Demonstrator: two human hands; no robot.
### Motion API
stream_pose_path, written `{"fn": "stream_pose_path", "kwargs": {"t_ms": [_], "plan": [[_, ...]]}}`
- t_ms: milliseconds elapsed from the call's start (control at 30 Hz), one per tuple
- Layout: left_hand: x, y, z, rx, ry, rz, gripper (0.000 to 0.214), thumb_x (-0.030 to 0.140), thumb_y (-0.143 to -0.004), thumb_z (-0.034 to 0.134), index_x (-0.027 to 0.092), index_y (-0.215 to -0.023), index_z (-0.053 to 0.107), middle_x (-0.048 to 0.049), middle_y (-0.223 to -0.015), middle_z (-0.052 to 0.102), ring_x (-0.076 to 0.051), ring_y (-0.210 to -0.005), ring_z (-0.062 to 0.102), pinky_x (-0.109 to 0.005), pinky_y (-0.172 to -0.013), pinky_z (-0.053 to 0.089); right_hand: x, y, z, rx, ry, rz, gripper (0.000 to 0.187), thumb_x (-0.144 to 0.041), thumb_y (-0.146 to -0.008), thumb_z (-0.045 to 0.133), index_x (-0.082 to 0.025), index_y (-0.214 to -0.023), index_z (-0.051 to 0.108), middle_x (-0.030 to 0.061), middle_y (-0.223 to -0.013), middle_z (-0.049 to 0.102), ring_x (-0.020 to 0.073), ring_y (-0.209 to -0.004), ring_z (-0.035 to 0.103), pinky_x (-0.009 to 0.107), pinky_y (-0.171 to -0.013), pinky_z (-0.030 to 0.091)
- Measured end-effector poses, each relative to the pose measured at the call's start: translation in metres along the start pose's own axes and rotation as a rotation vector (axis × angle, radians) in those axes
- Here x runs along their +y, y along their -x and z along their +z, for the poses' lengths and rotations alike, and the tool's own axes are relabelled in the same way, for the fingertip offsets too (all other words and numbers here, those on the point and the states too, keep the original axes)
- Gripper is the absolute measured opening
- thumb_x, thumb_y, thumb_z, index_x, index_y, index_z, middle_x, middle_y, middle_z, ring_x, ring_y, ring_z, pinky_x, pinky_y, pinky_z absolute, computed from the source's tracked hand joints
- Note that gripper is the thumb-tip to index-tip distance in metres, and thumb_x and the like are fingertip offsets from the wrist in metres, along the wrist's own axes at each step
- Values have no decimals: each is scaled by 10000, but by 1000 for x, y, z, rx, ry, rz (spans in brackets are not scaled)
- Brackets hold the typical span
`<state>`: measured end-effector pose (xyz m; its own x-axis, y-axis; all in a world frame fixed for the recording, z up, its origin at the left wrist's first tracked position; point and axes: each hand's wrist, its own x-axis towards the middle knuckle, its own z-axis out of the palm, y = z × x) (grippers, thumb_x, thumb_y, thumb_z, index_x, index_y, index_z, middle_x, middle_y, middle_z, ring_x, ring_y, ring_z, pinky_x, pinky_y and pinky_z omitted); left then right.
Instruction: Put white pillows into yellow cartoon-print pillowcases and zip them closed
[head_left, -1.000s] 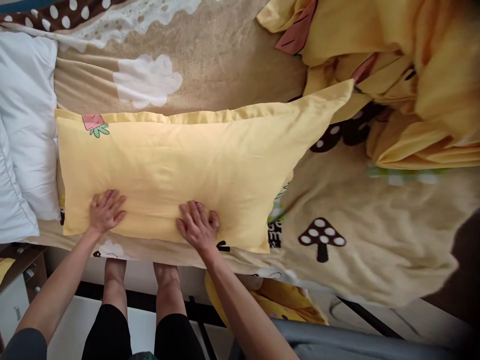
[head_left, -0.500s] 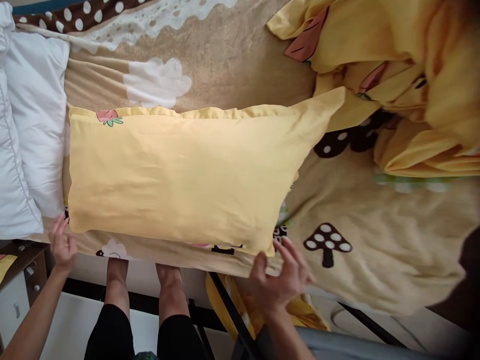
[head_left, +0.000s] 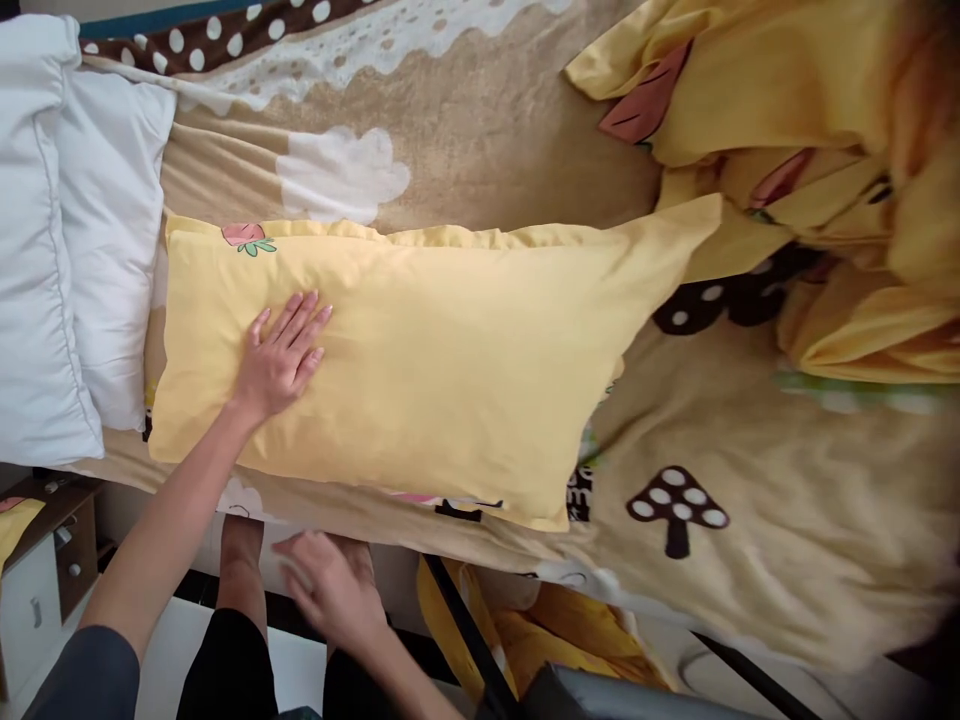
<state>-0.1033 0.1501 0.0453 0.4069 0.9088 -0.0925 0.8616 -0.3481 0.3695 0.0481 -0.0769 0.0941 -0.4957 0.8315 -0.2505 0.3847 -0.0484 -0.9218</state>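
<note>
A yellow pillow (head_left: 450,370) in a plain case lies lengthwise on the bed, with a strawberry print by its upper left corner. Its right end tapers to a loose, flat corner of cloth pointing up and right. My left hand (head_left: 277,365) rests palm down on the left part of the pillow, fingers spread. In front of the bed's edge, above my legs, my right hand (head_left: 334,590) hangs in the air, a bit blurred. Its fingers are loosely bent and apart, with nothing seen in them.
White bedding (head_left: 112,250) is piled at the left end. Crumpled yellow fabric (head_left: 787,120) covers the upper right. Under everything lies a beige blanket (head_left: 810,450) with mushroom prints. A small cabinet (head_left: 45,590) stands lower left; a dark grey padded object (head_left: 600,695) and black bars are below.
My left hand has moved from the pillow's lower left corner onto its top. My right hand has left the lower right corner and swung left, off the bed. The view has shifted slightly.
</note>
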Motion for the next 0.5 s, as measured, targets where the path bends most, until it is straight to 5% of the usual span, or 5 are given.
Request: {"fn": "stream_pose_path", "kwargs": {"t_ms": [133, 233, 333, 500], "plan": [[0, 16, 4, 13, 3, 0, 514, 341, -1008, 293, 218, -1503, 354, -79, -1563, 361, -173, -1472, 274, -387, -1214, 71, 40, -40, -74, 565, 252, -74, 369, -134, -869, 508, -241, -1213, 588, 74, -1040, 694, 200, -986, 643, 339, -838, 512], [-1, 20, 7, 14, -8, -6, 513, 343, -1003, 305, 222, -1498, 367, -79, -1564, 358, -173, -1471, 279, -387, -1215, 74, 66, -81, -105, 730, 573, 43, 509, -248, -908, 511, -246, -1415, 462, 117, -1365, 578, 266, -1298, 507, 437, -1057, 380], [-3, 18, 14, 6, -25, -22, 517, 336, -996, 314, 220, -1496, 372, -79, -1561, 363, -176, -1470, 281, -388, -1215, 74, 78, -105, -97, 660, 704, 175, 557, -301, -960, 422, -202, -1503, 343, 144, -1493, 459, 279, -1414, 378, 475, -1141, 241], [-11, 11, 27, -2, -19, -14, 527, 325, -998, 294, 191, -1504, 354, -104, -1563, 360, -196, -1470, 282, -402, -1207, 79, 59, -92, -33, 520, 580, 104, 646, -240, -969, 397, -225, -1561, 140, 122, -1555, 369, 248, -1463, 287, 492, -1186, 158]]}}
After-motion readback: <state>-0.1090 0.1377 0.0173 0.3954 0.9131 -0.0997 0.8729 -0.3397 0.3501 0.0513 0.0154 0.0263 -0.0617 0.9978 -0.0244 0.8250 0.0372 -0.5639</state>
